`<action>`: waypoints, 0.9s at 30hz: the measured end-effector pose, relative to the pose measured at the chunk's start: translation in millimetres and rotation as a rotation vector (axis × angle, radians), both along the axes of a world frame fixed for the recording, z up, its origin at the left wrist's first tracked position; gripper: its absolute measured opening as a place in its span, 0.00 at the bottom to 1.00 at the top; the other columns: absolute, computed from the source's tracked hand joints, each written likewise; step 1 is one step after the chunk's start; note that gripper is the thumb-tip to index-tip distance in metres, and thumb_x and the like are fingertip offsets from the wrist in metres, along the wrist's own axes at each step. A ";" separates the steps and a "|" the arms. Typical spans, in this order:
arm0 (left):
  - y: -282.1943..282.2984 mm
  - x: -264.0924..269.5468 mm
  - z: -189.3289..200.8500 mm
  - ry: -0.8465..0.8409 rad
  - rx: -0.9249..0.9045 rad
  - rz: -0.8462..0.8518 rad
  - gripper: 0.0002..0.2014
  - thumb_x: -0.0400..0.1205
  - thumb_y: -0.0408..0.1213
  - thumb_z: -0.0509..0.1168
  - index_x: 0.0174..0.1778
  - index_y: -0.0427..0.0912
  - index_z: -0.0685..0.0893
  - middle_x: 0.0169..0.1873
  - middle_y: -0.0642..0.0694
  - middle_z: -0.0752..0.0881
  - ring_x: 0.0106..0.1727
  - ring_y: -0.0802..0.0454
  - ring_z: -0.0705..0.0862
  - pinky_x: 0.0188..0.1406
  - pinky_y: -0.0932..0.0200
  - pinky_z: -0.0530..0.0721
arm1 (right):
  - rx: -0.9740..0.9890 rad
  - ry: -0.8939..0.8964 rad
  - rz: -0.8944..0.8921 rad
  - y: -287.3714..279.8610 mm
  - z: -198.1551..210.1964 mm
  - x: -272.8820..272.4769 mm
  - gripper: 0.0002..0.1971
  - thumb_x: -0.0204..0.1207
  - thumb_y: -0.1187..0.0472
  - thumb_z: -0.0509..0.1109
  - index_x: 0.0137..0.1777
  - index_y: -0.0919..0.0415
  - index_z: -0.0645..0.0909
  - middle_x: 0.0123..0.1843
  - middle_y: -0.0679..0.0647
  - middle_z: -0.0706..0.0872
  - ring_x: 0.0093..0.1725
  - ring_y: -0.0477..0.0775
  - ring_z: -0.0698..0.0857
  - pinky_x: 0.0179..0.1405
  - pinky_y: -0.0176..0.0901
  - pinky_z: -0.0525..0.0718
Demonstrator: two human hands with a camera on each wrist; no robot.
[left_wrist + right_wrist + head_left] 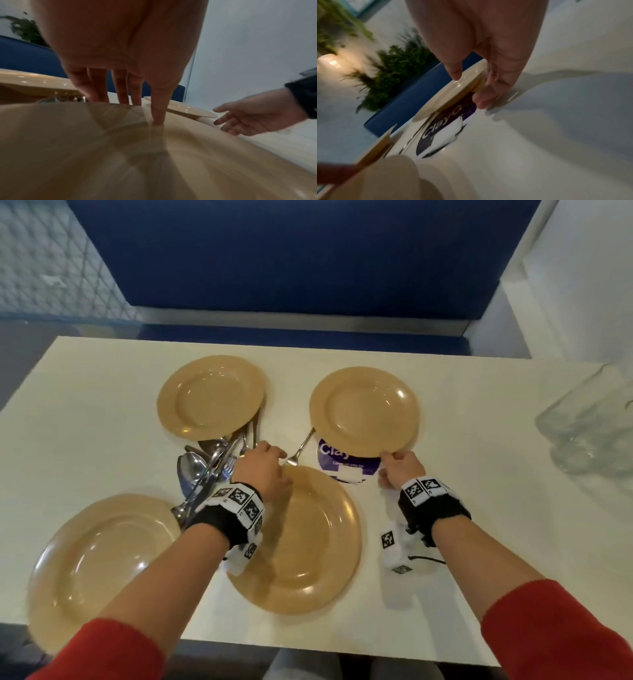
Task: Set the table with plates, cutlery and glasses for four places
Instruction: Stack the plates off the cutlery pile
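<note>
While four plates (99,563) are out, places are judged unfinished: the near-centre plate (308,542) is pinched at its far rim by the left hand (263,470), the far-right plate (363,409) by the right hand (400,470); cutlery (205,470) is left heaped, glasses (589,426) clustered beyond. Fingers (485,100) curled under that rim are shown only from the right wrist.

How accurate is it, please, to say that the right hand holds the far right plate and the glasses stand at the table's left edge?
Only the side is wrong: the head view shows the glasses at the table's right edge. The right hand does hold the far right plate.
</note>
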State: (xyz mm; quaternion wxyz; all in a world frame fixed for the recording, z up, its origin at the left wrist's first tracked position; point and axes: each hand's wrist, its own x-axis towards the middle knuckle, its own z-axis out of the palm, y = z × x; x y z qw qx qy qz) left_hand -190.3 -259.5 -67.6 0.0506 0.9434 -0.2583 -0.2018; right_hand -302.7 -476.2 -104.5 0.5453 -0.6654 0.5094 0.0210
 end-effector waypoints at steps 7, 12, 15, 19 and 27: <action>8.0 8.0 -0.7 0.180 -0.160 -0.100 0.16 0.79 0.44 0.68 0.61 0.48 0.79 0.56 0.48 0.82 0.54 0.51 0.81 0.55 0.57 0.79 | 0.153 -0.263 -0.304 8.4 6.9 12.7 0.10 0.84 0.67 0.56 0.61 0.70 0.71 0.47 0.68 0.84 0.27 0.50 0.89 0.32 0.37 0.88; 17.0 20.8 12.7 0.446 -0.341 0.036 0.11 0.82 0.46 0.65 0.57 0.48 0.75 0.44 0.46 0.86 0.45 0.47 0.85 0.40 0.56 0.82 | -0.117 -0.387 -0.413 2.6 39.6 0.8 0.07 0.82 0.67 0.55 0.58 0.61 0.69 0.54 0.65 0.81 0.42 0.57 0.85 0.50 0.49 0.86; 22.8 27.2 16.6 0.492 -0.485 0.188 0.08 0.83 0.43 0.63 0.55 0.47 0.74 0.48 0.46 0.86 0.45 0.48 0.84 0.34 0.59 0.81 | -0.289 -0.447 -0.438 -3.2 56.1 -10.2 0.08 0.82 0.64 0.54 0.59 0.59 0.70 0.41 0.51 0.81 0.35 0.45 0.82 0.51 0.50 0.86; 24.8 30.1 12.3 0.462 -0.625 0.386 0.13 0.84 0.43 0.61 0.62 0.44 0.76 0.47 0.48 0.84 0.48 0.50 0.83 0.46 0.55 0.82 | -0.360 -0.448 -0.429 -9.5 67.3 -16.3 0.09 0.79 0.61 0.54 0.57 0.53 0.71 0.40 0.46 0.82 0.40 0.51 0.82 0.57 0.59 0.84; 10.1 19.8 11.2 0.550 -0.969 0.653 0.14 0.86 0.37 0.58 0.64 0.36 0.79 0.51 0.40 0.85 0.45 0.47 0.83 0.49 0.50 0.83 | -0.393 -0.192 -0.070 22.6 48.8 -23.6 0.13 0.83 0.62 0.54 0.64 0.62 0.73 0.53 0.58 0.83 0.47 0.57 0.81 0.46 0.43 0.76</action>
